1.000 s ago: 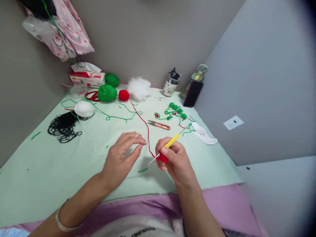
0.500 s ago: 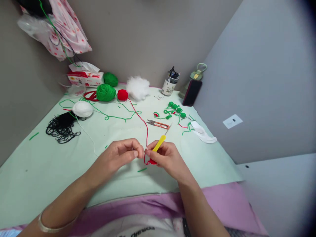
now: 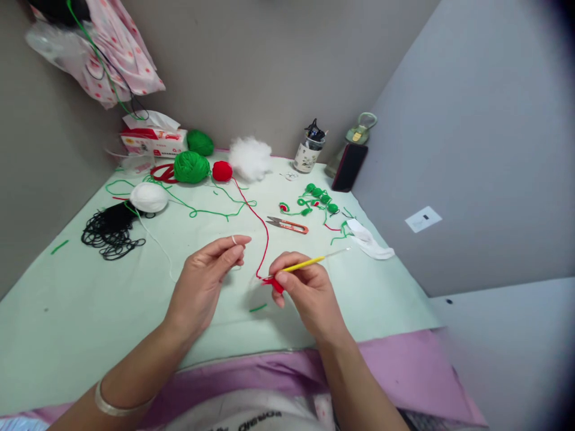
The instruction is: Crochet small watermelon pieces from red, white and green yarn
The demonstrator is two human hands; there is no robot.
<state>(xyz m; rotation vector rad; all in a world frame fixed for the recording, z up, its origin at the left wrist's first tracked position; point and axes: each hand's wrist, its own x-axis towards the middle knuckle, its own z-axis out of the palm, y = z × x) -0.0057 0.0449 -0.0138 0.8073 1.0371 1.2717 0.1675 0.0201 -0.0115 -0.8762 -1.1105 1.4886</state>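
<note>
Four yarn balls, two green, one red and one white, are seen on the left of the surface, with one black yarn bundle and one tissue pack. At far right are one jar, one bottle, one phone and at least five small green balls. Nearer are one pair of snips and one yellow hook.

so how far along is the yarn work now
Looks done: the small round green yarn pieces beyond the orange-handled snips. In hand: a small red yarn piece and a yellow-handled metal hook, both in the right hand. Probably left: finishing that red piece, since its strand runs uncut to the red yarn ball.
</note>
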